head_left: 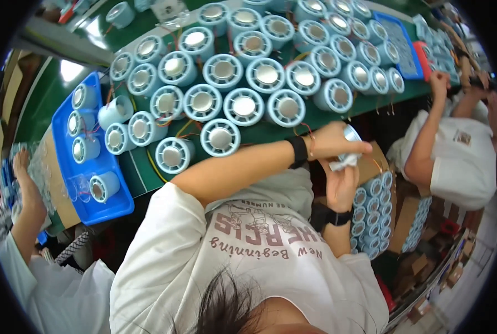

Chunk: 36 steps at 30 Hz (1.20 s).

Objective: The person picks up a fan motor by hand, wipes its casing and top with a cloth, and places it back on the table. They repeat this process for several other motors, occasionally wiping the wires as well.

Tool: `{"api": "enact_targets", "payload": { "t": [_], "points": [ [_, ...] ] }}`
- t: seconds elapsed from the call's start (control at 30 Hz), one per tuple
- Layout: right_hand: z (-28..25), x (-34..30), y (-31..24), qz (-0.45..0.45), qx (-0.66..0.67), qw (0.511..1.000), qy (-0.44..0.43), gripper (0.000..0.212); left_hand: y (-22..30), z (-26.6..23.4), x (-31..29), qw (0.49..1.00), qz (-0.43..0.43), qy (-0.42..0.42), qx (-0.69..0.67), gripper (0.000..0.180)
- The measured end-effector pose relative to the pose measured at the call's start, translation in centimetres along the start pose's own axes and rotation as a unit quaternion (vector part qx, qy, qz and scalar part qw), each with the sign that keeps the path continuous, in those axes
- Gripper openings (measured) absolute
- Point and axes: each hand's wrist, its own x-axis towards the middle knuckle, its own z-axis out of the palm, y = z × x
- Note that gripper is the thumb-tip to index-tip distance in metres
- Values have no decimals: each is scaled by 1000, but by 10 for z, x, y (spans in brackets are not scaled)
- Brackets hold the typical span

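My left hand (332,140), reaching across to the right past the table's front edge, is closed round a light blue cylindrical housing (351,134). Only a small part of that housing shows; fingers hide the rest. Just below it, my right hand (341,186) is closed on a crumpled white cloth or tissue (345,162), held up against the housing's underside. A thin reddish wire hangs near my left wrist. Close by on the table stand many similar light blue housings (286,108), with ribbed rims, silver discs and thin coloured wires.
On the left of the green table (142,170) lies a blue tray (87,207) with several housings. Another blue tray (399,47) and a red object (421,58) are at the far right. A box of stacked housings (373,214) stands low at my right. Co-workers sit on both sides.
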Motion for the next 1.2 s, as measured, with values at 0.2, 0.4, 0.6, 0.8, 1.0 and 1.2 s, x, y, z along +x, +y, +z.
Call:
{"api": "enact_targets", "payload": {
  "t": [0.2,0.4,0.6,0.8,1.0,1.2],
  "points": [
    [17,-4,-7,55,-27,998,20,42,-4,-5,-4,993,-109,-39,15,53],
    [42,-5,-22,54,-76,983,155,41,-3,-1,0,992,-105,-26,-63,56],
    [40,5,-24,67,-99,984,130,40,-6,-9,3,994,-92,-40,-47,56],
    [41,-5,-23,-77,-316,932,160,34,-7,0,2,987,-105,-52,-110,54],
    [-6,-10,-39,-223,-342,900,155,28,11,9,-21,982,-81,-57,-162,52],
    [-49,-9,-75,-50,101,971,-212,24,17,27,-73,1000,-15,-14,-12,51]
  ]
}}
